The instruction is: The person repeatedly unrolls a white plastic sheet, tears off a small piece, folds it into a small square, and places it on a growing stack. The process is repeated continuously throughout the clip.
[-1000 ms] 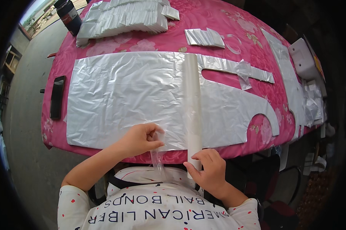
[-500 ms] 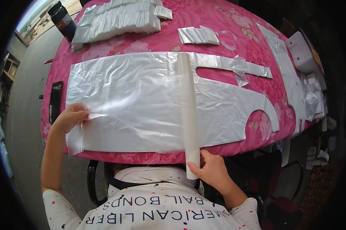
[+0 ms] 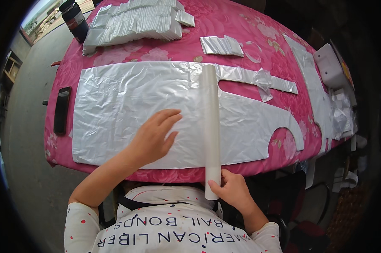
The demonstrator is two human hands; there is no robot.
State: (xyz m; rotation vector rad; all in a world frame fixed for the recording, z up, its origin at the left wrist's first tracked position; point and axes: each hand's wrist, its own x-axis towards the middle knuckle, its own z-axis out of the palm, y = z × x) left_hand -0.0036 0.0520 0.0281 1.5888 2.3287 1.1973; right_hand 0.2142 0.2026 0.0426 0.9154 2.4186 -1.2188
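**Left hand (image 3: pixel 153 135) loose above the sheet (image 3: pixel 123 114), right hand (image 3: pixel 231 188) round the roll (image 3: pixel 212 130)**

From my end of the link, I have the sheet across the middle of the frame, silvery, creased and laid flat on the pink flowered cloth (image 3: pixel 51 145). Its left end is squared off; its right side has two rounded cut-outs, with pink showing through, and a strip at the top that carries a crumpled twist (image 3: pixel 264 81).

The roll, pale and slim, stands nearly vertical in the picture just right of centre. It lies across the sheet, and its lower end juts past the table edge.

I see the right hand at lower centre-right, curled on that lower end, thumb on the near face; its other fingers are partly hidden. The left hand is left of centre, fingers loosely spread and pointing right, nothing visible in its grasp. I cannot tell whether it touches the sheet.

Around them I get a dark phone (image 3: pixel 62 110) at the left edge of the cloth, a black jar (image 3: pixel 75 22) at upper left, a big stack (image 3: pixel 135 25) of folded plastic beside it, and a small stack (image 3: pixel 222 45) at upper centre. At right lie another sheet (image 3: pixel 307 74) and a white box (image 3: pixel 326 63).
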